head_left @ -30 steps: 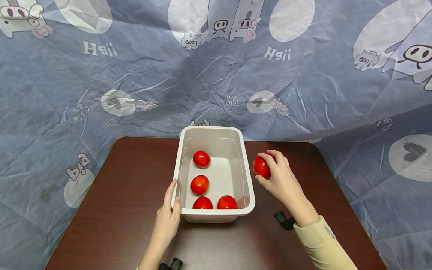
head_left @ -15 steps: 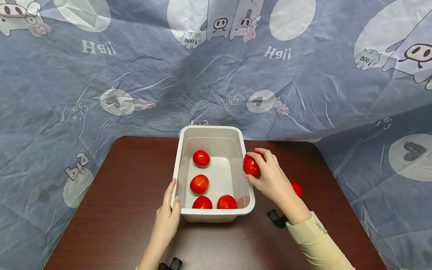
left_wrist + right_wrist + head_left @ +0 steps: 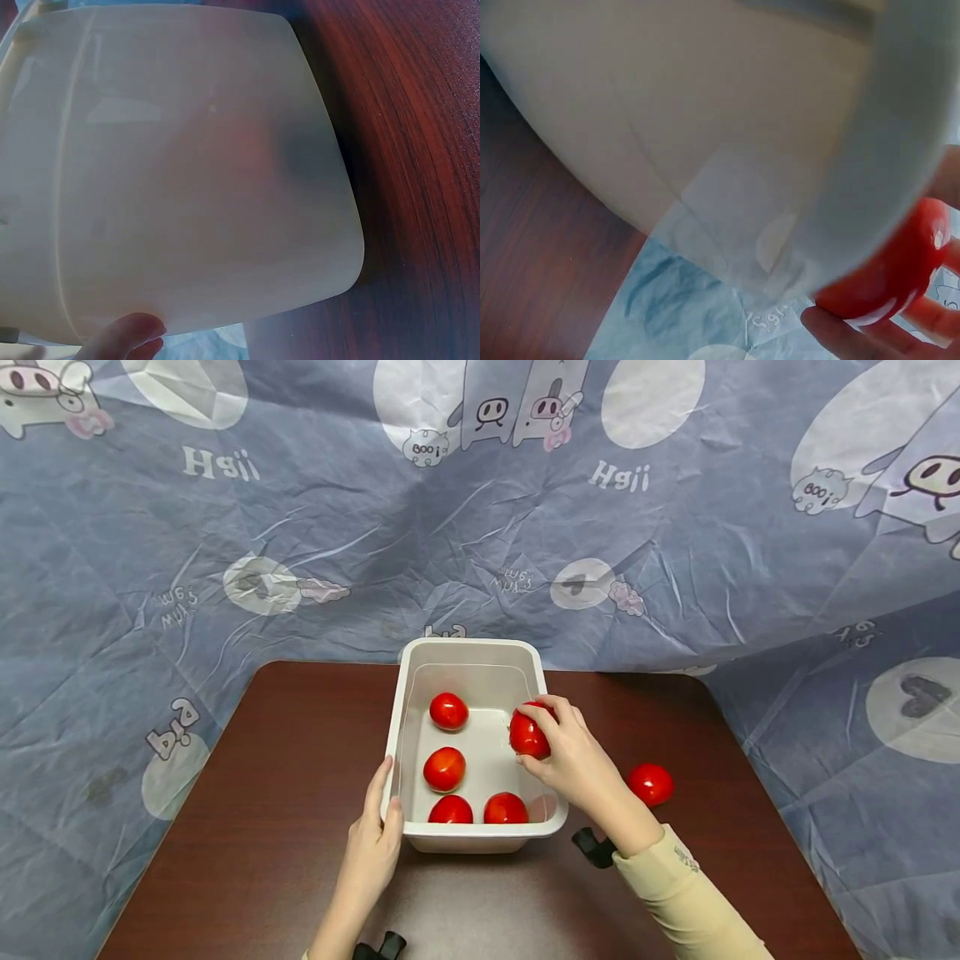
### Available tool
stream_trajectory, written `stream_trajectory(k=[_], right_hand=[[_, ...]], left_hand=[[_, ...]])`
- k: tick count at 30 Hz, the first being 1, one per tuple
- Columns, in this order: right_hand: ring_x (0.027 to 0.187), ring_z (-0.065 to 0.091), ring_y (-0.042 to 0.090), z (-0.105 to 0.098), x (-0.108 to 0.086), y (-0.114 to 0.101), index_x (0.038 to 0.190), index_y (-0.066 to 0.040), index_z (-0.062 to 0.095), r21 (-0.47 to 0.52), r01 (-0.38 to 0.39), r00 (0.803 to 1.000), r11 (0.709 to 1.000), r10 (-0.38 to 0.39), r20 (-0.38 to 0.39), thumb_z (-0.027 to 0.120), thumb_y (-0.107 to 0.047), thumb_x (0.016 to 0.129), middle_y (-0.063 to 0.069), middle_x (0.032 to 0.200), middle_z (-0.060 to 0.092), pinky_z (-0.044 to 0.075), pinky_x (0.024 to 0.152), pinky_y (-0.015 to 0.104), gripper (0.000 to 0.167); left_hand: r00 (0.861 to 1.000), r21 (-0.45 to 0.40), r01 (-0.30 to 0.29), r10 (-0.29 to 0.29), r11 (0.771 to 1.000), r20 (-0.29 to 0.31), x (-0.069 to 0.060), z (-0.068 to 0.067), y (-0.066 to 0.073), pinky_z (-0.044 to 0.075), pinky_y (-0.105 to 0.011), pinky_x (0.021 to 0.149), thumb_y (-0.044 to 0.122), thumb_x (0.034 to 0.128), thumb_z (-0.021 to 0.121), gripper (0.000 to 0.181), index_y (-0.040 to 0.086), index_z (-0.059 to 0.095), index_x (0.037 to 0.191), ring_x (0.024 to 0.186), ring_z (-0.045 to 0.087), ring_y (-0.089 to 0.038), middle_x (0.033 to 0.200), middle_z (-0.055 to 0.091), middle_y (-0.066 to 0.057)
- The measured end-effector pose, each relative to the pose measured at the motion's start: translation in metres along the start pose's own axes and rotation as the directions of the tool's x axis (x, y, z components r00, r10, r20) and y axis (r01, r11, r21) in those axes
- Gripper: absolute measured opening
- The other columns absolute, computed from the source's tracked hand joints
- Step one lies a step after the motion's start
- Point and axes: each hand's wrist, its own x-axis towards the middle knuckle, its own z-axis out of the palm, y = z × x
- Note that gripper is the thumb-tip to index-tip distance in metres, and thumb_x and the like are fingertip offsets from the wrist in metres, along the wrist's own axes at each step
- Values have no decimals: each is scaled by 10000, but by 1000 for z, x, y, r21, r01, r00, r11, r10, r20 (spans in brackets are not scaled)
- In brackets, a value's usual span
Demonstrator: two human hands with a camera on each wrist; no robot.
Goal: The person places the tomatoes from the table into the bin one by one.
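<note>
My right hand (image 3: 562,747) holds a red tomato (image 3: 528,733) between thumb and fingers, over the right half of a pale grey plastic bin (image 3: 482,829). In the right wrist view, the bin's rim partly hides that tomato (image 3: 892,277). At the bin's front left corner, my left hand (image 3: 377,839) grips the rim, thumb on top; its other fingers are mostly hidden. Inside lie several tomatoes: one toward the back (image 3: 448,711), one at mid-left (image 3: 444,769), and two by the front wall. The left wrist view shows mainly the bin's outer wall (image 3: 187,172).
Another tomato (image 3: 650,785) lies on the dark brown table (image 3: 300,760), right of the bin and close to my right forearm. A blue-grey printed cloth (image 3: 315,527) hangs behind the table and around its sides. Black straps (image 3: 595,847) sit at both wrists.
My right hand has carried its tomato leftward from beside the bin, across the right rim, to above the inside. The loose tomato on the right has come into sight. My left hand stays put.
</note>
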Motion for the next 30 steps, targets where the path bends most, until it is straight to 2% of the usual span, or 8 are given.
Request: stream_trajectory(k=[5,8,16,26,27,30], right_hand=[[1235,476,373,6,0,-2,1326,-102,550,4,-42,998,999,42,54,836,-162,767,161,1398,464,551,872,483,631],[1261,467,378,8,-2,0,1332,-103,546,-5,-43,997,999,44,60,819,-169,788,167,1423,455,544,889,480,613],[1233,490,373,6,-9,12,1281,-85,599,-24,13,1000,1000,-14,-9,797,-155,809,171,1370,504,523,925,470,517],[1208,498,416,0,-24,39,1249,-28,610,19,-24,998,1000,25,-50,778,-109,817,201,1337,514,478,955,530,471],[1209,495,415,-1,-25,42,1252,-29,608,25,-34,998,999,35,-51,772,-108,821,200,1340,512,477,952,532,468],[1218,484,405,-5,-30,49,1264,-37,603,34,-66,996,997,68,-49,759,-129,837,193,1351,503,473,943,541,464]], left_hand=[[1000,10,-3,3,1000,-7,0,1,0,470,-407,715,192,1013,447,558,354,316,1531,970,582,-271,1369,562,-181],[1000,11,-5,6,1000,-9,0,1,0,478,-419,722,192,1013,449,556,350,319,1530,979,589,-276,1374,559,-183],[1000,6,-2,2,1000,-9,0,0,1,469,-409,709,198,1016,451,551,363,323,1526,930,580,-271,1361,571,-168],[1000,8,1,-1,1000,-6,0,0,1,444,-379,675,195,1013,454,556,365,322,1526,886,564,-256,1378,564,-148],[1000,6,3,-3,1000,-6,0,0,1,437,-373,662,196,1012,453,557,365,321,1526,861,555,-250,1366,570,-148],[1000,-2,17,-17,1000,1,0,0,1,413,-348,602,204,1014,452,558,377,315,1526,735,507,-212,1185,618,-171]])
